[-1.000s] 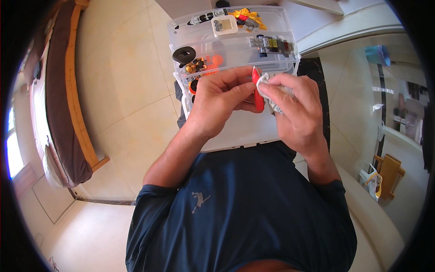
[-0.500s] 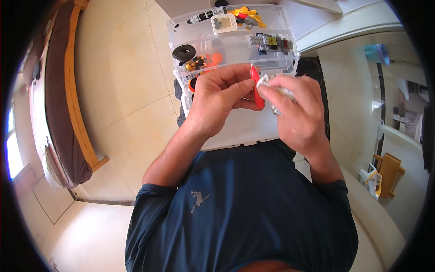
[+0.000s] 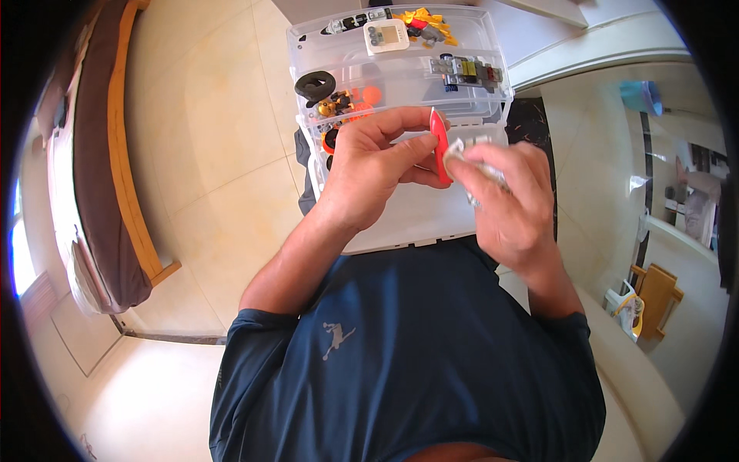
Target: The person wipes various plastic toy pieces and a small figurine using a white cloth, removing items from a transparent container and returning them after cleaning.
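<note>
Centrally in the head view, bordered above by a clear plastic box (image 3: 404, 81), below by the edge of a smooth white surface (image 3: 416, 219). Pinching a slim red piece (image 3: 441, 148), tip upward, between fingers of the left hand (image 3: 366, 169); clasping a crumpled white wad (image 3: 459, 145) close beside, between those of the right hand (image 3: 514, 189).

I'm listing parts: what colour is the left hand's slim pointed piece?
The slim pointed piece is mostly red, clearest in the head view.

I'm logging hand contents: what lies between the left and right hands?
The head view shows a red pointed piece and a whitish cloth or tissue.
</note>
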The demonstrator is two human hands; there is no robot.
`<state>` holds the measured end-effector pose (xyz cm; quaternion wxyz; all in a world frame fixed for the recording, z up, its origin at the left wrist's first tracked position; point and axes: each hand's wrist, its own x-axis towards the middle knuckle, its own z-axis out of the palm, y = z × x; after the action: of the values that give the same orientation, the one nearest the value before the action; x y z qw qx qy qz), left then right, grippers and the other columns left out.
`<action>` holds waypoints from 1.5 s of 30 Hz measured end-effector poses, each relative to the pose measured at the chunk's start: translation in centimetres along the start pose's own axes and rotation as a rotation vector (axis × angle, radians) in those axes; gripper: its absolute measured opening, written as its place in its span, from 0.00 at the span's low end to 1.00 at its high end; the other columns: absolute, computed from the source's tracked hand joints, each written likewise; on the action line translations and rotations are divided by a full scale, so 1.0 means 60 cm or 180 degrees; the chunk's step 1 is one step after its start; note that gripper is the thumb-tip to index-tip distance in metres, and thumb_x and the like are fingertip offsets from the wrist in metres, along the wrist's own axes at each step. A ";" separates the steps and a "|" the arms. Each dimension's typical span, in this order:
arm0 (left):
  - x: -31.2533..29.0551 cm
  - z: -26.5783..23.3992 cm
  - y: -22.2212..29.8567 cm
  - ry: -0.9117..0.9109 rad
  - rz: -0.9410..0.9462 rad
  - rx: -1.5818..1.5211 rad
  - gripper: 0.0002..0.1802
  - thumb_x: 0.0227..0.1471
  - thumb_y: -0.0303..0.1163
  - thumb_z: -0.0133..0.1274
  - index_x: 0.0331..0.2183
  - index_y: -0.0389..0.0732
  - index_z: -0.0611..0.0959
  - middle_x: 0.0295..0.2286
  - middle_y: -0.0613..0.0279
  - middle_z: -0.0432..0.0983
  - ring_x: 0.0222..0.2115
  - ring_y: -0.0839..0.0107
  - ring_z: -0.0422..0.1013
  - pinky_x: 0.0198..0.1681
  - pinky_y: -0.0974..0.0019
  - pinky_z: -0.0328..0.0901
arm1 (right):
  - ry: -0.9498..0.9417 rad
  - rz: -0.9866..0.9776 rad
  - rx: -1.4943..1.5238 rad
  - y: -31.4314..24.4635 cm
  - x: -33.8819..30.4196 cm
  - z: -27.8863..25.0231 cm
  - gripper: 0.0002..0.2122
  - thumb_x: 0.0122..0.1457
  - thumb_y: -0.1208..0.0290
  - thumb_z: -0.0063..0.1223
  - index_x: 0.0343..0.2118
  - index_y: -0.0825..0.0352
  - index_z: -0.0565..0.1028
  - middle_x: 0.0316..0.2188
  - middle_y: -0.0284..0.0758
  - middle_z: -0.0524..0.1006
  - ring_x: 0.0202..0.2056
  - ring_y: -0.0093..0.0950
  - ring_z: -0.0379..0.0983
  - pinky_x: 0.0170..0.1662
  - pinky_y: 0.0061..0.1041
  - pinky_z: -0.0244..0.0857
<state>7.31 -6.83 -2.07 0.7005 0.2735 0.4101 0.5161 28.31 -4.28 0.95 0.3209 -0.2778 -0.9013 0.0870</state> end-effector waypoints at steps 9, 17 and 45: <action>-0.003 0.006 0.006 -0.0035 -0.0060 -0.0002 0.16 0.65 0.25 0.54 0.52 0.28 0.81 0.44 0.51 0.83 0.37 0.66 0.82 0.41 0.59 0.82 | 0.0355 0.0143 -0.0105 0.026 0.006 0.025 0.20 0.45 0.87 0.59 0.43 0.64 0.84 0.41 0.34 0.80 0.36 0.33 0.74 0.42 0.32 0.65; -0.002 0.006 0.006 -0.0046 -0.0054 0.0003 0.16 0.65 0.24 0.53 0.52 0.28 0.80 0.46 0.50 0.82 0.38 0.64 0.82 0.42 0.58 0.82 | 0.0471 0.0599 0.0507 -0.012 -0.025 0.012 0.21 0.43 0.87 0.61 0.44 0.65 0.84 0.41 0.37 0.80 0.37 0.34 0.76 0.42 0.31 0.67; -0.020 0.033 -0.032 0.0325 0.0299 0.0031 0.15 0.62 0.18 0.56 0.51 0.27 0.82 0.46 0.47 0.81 0.45 0.61 0.81 0.53 0.56 0.78 | 0.1234 0.1637 0.1329 0.006 -0.017 0.040 0.12 0.58 0.83 0.66 0.46 0.72 0.82 0.44 0.40 0.81 0.43 0.29 0.79 0.48 0.25 0.72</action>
<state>9.76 -8.51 -2.24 0.6523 0.2692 0.4346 0.5596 27.61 -4.50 -1.57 0.5028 -0.4348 -0.6876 0.2922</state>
